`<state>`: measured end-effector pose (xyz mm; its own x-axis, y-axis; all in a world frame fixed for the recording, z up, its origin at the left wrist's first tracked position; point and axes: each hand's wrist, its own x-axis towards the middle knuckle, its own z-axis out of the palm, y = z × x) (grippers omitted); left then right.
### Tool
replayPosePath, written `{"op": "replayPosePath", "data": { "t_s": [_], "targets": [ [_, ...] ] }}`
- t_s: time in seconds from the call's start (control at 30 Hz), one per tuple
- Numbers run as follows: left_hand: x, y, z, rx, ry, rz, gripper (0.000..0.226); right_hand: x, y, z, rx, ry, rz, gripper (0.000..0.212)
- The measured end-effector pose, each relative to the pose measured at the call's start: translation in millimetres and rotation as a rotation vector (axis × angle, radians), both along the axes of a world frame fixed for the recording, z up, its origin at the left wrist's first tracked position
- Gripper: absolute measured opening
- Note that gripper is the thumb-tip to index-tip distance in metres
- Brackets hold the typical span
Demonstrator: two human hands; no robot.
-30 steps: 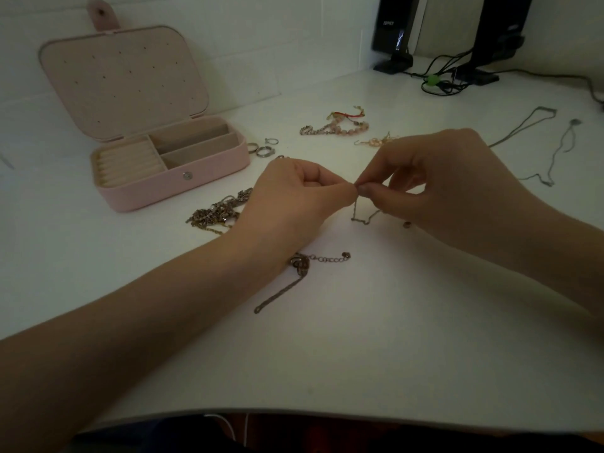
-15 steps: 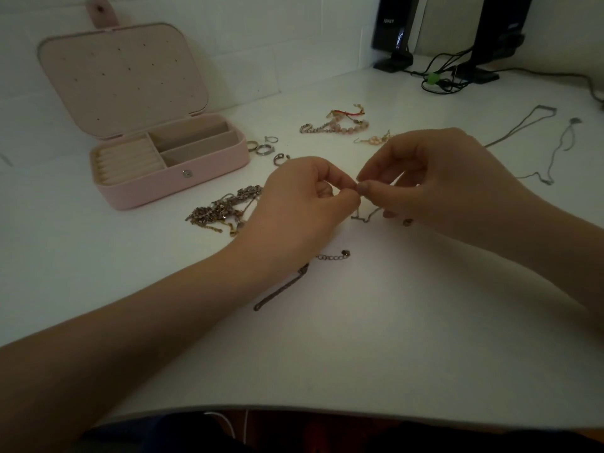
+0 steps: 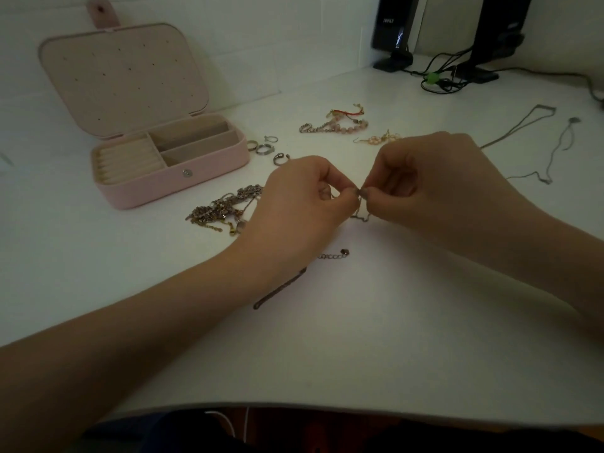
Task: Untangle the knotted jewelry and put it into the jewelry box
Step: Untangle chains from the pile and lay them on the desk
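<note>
A thin chain (image 3: 361,214) hangs between my two hands at the middle of the white table. My left hand (image 3: 302,199) pinches it with thumb and forefinger, and my right hand (image 3: 425,178) pinches it right beside, fingertips almost touching. A short loop of the chain shows just below the fingertips. More dark chain (image 3: 277,291) with a clasp end (image 3: 333,255) lies under my left wrist. A tangled heap of chains (image 3: 222,209) sits left of my left hand. The pink jewelry box (image 3: 170,171) stands open at the back left, its compartments bare.
Several rings (image 3: 264,148) lie beside the box. A pink beaded bracelet with red cord (image 3: 336,124) and pink earrings (image 3: 376,138) lie behind my hands. Two thin necklaces (image 3: 536,148) lie far right. Black speakers and cables (image 3: 438,76) stand at the back. The table edge (image 3: 327,405) runs close to me.
My left hand has shifted slightly left and its fingers have re-pinched the chain; both hands stay together over the same spot. The ring near the box is now uncovered.
</note>
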<state>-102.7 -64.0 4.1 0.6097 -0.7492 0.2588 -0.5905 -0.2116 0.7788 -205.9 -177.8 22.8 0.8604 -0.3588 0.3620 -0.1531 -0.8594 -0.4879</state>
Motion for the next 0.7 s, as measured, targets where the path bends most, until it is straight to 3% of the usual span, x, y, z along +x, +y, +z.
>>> {"op": "replayPosePath", "data": {
  "t_s": [0.43, 0.7],
  "targets": [
    [-3.0, 1.7, 1.1, -0.014, -0.032, -0.026, 0.015, 1.6, -5.1, -1.6, 0.047, -0.042, 0.033, 0.004],
    [2.4, 1.6, 1.5, -0.074, 0.095, -0.035, 0.01, 1.0, -3.3, -0.1, 0.067, -0.066, 0.059, 0.004]
  ]
}}
